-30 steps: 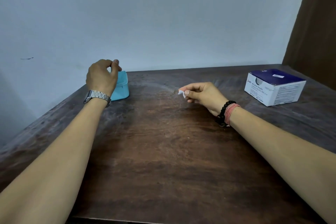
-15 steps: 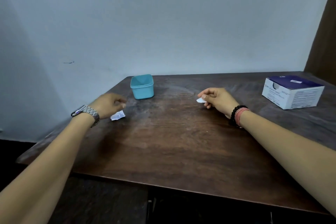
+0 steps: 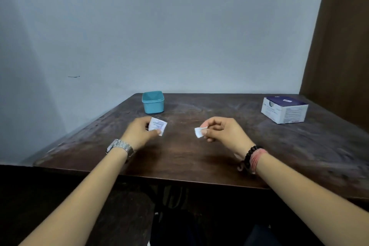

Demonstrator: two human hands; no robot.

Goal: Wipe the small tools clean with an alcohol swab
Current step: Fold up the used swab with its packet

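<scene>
Left hand (image 3: 139, 132) pinches sachet (image 3: 158, 126); right hand (image 3: 223, 132) pinches swab (image 3: 198, 132); teal tub (image 3: 153, 102), box (image 3: 284, 109) behind.

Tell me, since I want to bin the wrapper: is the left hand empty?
No, the left hand pinches the printed wrapper between thumb and fingers above the table.

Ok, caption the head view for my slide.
Left hand pinches a printed swab packet, right hand a white swab, over a wooden table.
</scene>
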